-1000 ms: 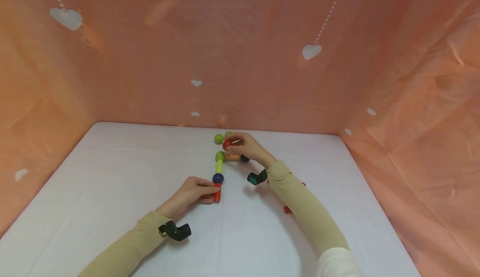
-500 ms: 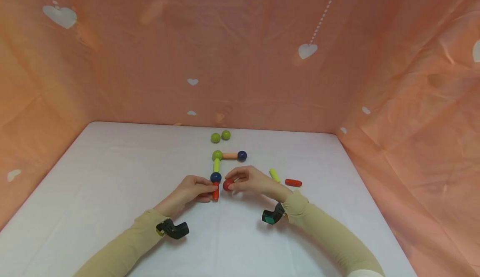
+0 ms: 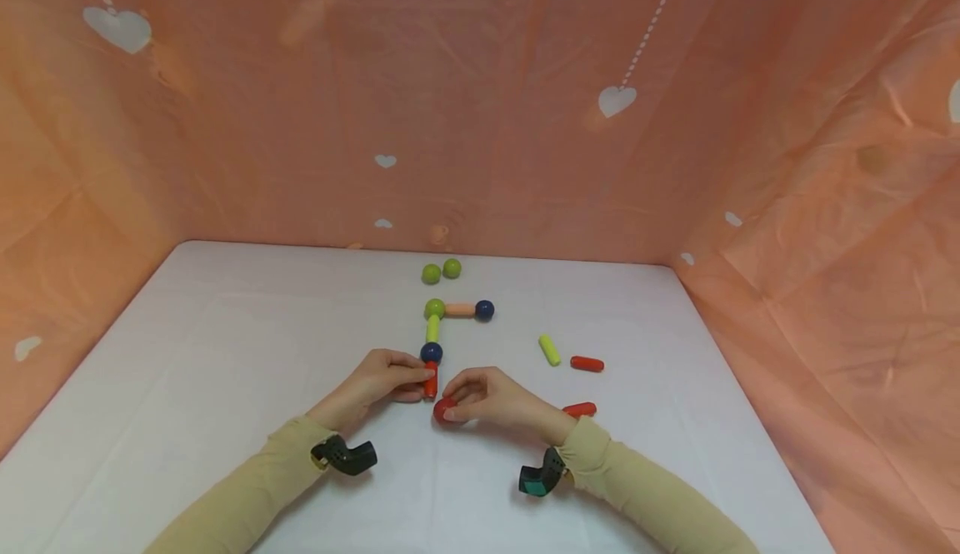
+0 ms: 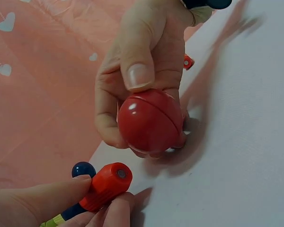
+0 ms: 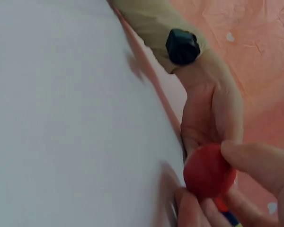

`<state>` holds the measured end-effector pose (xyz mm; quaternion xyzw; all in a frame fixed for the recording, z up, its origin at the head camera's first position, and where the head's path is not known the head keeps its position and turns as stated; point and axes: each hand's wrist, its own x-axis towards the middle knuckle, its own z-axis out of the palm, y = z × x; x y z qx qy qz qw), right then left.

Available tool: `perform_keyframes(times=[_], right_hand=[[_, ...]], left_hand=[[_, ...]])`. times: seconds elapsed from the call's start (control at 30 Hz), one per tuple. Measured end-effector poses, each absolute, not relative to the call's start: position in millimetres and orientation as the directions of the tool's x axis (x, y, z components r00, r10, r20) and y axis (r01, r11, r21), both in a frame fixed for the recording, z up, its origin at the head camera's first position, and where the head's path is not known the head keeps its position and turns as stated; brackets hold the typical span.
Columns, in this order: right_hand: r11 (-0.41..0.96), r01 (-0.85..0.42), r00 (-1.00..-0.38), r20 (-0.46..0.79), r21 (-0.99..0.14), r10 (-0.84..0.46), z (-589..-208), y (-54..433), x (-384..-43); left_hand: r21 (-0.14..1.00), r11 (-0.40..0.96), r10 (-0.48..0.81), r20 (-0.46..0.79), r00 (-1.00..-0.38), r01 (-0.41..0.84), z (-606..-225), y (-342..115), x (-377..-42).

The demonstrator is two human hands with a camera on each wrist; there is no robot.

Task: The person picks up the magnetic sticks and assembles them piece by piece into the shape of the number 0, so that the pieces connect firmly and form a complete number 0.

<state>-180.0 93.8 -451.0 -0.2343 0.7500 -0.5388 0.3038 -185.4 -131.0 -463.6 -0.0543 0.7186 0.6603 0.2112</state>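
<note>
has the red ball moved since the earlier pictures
Yes, the red ball came nearer: in the head view it went from beyond the nearer blue ball to this side of it.

Green balls (image 3: 435,309): three, two of them nearest the far edge of the tabletop (image 3: 225,329)
Dark blue balls (image 3: 484,311): two
Red ball (image 4: 146,125): one
Red rods (image 3: 587,363): three, two towards the right edge
Yellow-green rods (image 3: 550,350): two, one towards the right edge
Peach rod (image 3: 460,310): one
Hands: two, the left hand (image 3: 381,386) and the right hand (image 3: 495,400)
</note>
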Motion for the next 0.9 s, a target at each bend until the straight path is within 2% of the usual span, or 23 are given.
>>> perform_keyframes(times=[0.2,0.43,0.73,0.9], right_hand=[[0.313,0.033,-0.758,-0.227,-0.949,-0.611,-451,84,-176],[0.336,0.035,-0.801,-0.228,-0.941,-0.554,-450,77,-173],[0.343,0.031,-0.816,-0.222,-0.939,-0.534,-449,75,-172],[0.342,0.025,-0.808,-0.221,-0.939,-0.546,-449,76,-172]], left_hand=[[0.925,0.124,0.196,-0.378,-0.905,-0.360,-464,-131,-186],[0.926,0.136,0.193,-0.375,-0.907,-0.353,-464,-130,-187],[0.930,0.139,0.206,-0.362,-0.909,-0.339,-464,-130,-186],[0.933,0.189,0.255,-0.349,-0.902,-0.307,-461,-134,-183]])
